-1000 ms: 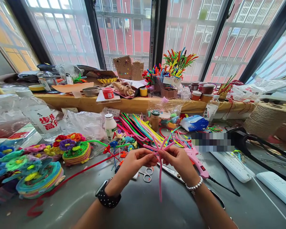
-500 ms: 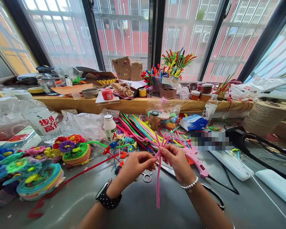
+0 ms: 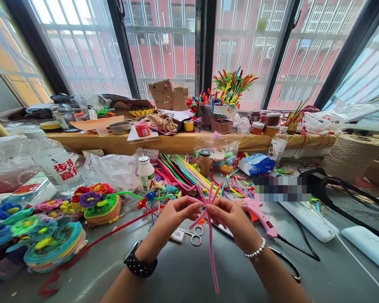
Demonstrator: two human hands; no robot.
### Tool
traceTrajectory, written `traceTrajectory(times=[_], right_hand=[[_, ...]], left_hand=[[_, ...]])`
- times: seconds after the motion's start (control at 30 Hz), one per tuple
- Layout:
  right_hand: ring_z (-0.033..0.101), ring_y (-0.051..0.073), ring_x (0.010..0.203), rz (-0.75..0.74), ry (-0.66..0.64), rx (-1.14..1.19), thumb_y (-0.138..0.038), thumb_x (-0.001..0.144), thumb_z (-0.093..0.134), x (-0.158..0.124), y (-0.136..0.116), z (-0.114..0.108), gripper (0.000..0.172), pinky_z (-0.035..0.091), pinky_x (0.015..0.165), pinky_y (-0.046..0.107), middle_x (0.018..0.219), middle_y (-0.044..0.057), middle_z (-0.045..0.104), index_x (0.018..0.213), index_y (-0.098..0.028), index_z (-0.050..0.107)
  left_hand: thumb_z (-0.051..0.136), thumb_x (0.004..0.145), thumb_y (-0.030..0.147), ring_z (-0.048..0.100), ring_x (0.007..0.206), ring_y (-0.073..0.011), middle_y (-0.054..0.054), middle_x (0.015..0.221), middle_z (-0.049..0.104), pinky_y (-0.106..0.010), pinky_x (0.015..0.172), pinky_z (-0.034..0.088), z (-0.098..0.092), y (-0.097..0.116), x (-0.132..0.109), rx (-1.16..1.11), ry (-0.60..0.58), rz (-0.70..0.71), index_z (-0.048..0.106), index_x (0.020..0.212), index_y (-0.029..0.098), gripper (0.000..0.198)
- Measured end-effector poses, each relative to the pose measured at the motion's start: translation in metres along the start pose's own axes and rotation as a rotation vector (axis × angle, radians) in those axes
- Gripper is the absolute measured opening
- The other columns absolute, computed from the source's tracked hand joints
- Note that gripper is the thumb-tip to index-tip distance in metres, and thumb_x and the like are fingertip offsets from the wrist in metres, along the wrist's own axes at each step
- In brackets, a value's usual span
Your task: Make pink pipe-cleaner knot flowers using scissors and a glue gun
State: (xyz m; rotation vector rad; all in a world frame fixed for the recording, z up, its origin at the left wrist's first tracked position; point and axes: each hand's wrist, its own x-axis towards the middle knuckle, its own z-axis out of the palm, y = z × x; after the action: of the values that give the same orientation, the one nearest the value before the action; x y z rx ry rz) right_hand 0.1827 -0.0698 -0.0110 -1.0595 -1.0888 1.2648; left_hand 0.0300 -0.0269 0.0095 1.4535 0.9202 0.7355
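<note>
A bundle of pink pipe cleaners (image 3: pixel 210 235) is pinched between my left hand (image 3: pixel 173 214) and my right hand (image 3: pixel 232 216) above the grey table. Short pink ends fan out above my fingers and one long strand hangs down toward me. Both hands are closed on the bundle where the strands cross. A black watch sits on my left wrist and a bead bracelet on my right. Small scissors (image 3: pixel 194 235) lie on the table just under my hands.
A pink glue gun (image 3: pixel 260 214) lies right of my hands, with loose colourful pipe cleaners (image 3: pixel 183 170) behind. Finished pipe-cleaner flowers (image 3: pixel 55 242) are stacked at left. Bottles (image 3: pixel 146 173), a power strip (image 3: pixel 306 214), a twine spool (image 3: pixel 352 155) and a cluttered wooden shelf (image 3: pixel 177 141) surround the work spot.
My hands stayed together on the pink bundle and turned it; the long hanging strand swung and now reaches lower toward me. The view tilted slightly downward.
</note>
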Motion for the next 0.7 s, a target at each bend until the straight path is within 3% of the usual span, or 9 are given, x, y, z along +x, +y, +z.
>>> traceTrajectory(times=[0.2, 0.43, 0.7], right_hand=[[0.040, 0.006, 0.046, 0.017, -0.072, -0.094, -0.036, 0.068, 0.058, -0.0009, 0.0042, 0.0018, 0.024, 0.029, 0.044, 0.019, 0.052, -0.003, 0.050, 0.062, -0.013, 0.056], [0.043, 0.006, 0.050, -0.022, 0.010, -0.031, -0.033, 0.068, 0.059, -0.0018, -0.0016, -0.0012, 0.020, 0.036, 0.050, 0.019, 0.058, -0.003, 0.051, 0.069, -0.013, 0.057], [0.044, 0.006, 0.051, -0.001, 0.011, 0.020, -0.032, 0.068, 0.059, -0.0039, 0.0025, 0.0013, 0.019, 0.036, 0.051, 0.020, 0.060, -0.002, 0.053, 0.068, -0.013, 0.054]], left_hand=[[0.063, 0.062, 0.032, 0.051, 0.061, -0.0103, 0.000, 0.062, 0.059, -0.019, 0.059, 0.040, 0.0069, -0.0035, -0.0023, -0.110, -0.001, -0.039, 0.062, 0.066, 0.013, 0.020], [0.065, 0.059, 0.031, 0.050, 0.057, -0.0093, 0.002, 0.058, 0.057, -0.020, 0.058, 0.039, 0.0099, -0.0013, -0.0041, -0.228, 0.021, -0.096, 0.060, 0.061, 0.012, 0.020], [0.064, 0.060, 0.036, 0.053, 0.060, -0.0121, -0.003, 0.065, 0.063, -0.021, 0.059, 0.039, 0.0060, -0.0077, -0.0014, -0.110, -0.146, -0.135, 0.065, 0.071, 0.011, 0.027]])
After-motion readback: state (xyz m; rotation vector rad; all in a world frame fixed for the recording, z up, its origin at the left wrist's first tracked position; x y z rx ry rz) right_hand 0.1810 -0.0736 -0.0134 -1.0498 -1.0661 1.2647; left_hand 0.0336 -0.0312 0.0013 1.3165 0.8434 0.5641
